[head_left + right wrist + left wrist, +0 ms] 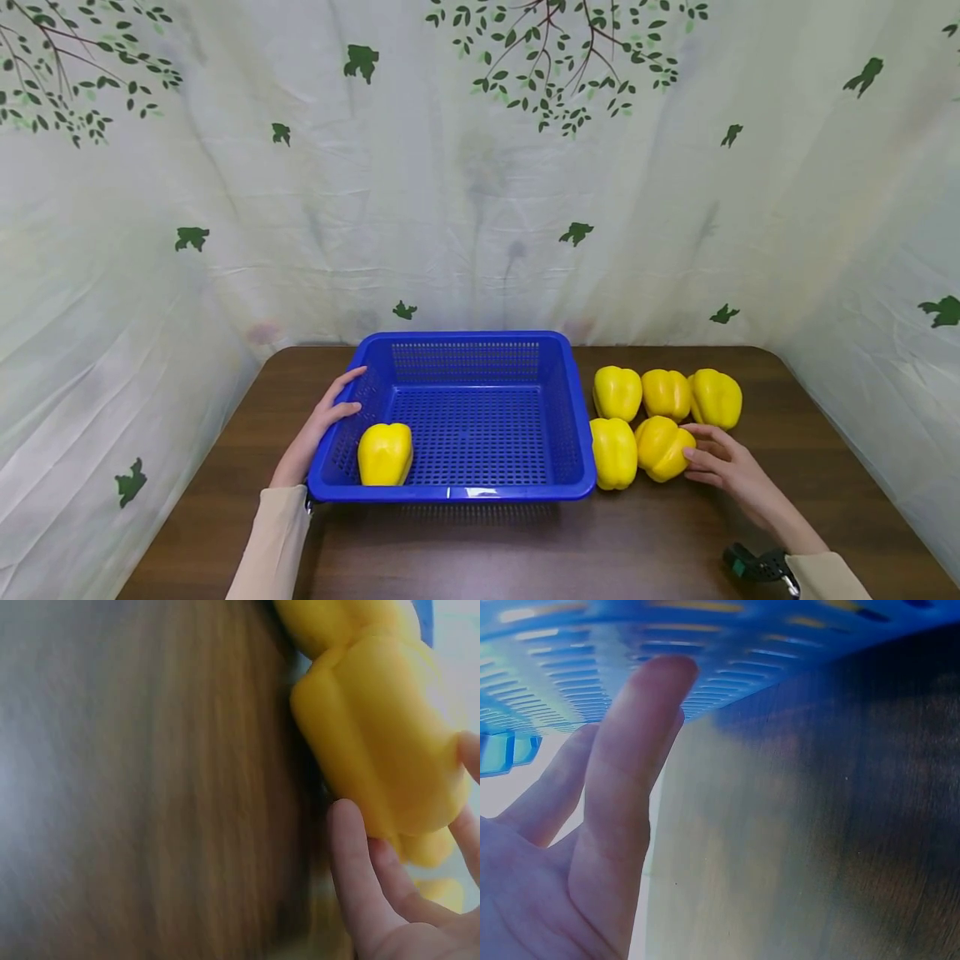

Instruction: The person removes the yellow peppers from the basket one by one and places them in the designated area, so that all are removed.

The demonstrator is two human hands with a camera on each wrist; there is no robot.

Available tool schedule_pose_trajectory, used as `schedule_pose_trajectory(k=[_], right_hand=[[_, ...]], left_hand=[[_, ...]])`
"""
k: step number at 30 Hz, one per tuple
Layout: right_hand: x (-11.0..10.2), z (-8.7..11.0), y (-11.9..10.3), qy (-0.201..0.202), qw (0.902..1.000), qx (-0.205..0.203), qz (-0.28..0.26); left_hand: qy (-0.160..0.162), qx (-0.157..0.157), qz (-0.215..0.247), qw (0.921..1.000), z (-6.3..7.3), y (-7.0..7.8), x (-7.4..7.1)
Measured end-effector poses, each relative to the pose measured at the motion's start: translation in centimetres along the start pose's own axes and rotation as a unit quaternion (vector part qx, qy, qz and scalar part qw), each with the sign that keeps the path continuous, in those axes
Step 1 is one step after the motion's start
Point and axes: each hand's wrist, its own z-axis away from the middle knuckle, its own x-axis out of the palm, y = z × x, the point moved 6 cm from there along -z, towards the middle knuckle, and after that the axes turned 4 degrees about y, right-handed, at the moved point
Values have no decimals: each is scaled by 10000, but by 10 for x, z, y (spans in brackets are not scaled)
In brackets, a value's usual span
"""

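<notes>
My left hand (330, 414) holds the left rim of a blue plastic basket (453, 493), its thumb over the edge. In the left wrist view, straight fingers (619, 765) meet the slotted outer wall from below. One yellow bell pepper (385, 455) sits in the basket's front left corner. To the basket's right, my right hand (723, 462) grips a tilted yellow bell pepper (662, 448) by its right end. The right wrist view shows thumb and fingers on opposite sides of this pepper (382, 742).
Beside the held pepper is another yellow pepper (615, 454), close against the basket's right side. Three more stand in a row behind, including a middle pepper (667, 395). All are on a brown wooden table (480, 554). A leaf-printed curtain (480, 208) encloses the back and sides.
</notes>
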Motion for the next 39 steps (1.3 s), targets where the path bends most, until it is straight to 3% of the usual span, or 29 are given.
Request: schedule_pose_trajectory(k=[10,19,29,39], right_hand=[[-12,-2,-4,-444,9986,-37,280],[-8,-4,-27,235,9889,-676,1302],[24,-8,-57,108,9824,-1419,1206],[56,-15,-69,-182,9653,-1861,1822]], left_hand=[[21,78,-86,9999,-2,-1,-1],[100,145,-263,9995,-1,1,-1],[36,191,-207,9996,-1,1,0],[54,261,-247,9993,-2,1,-1]])
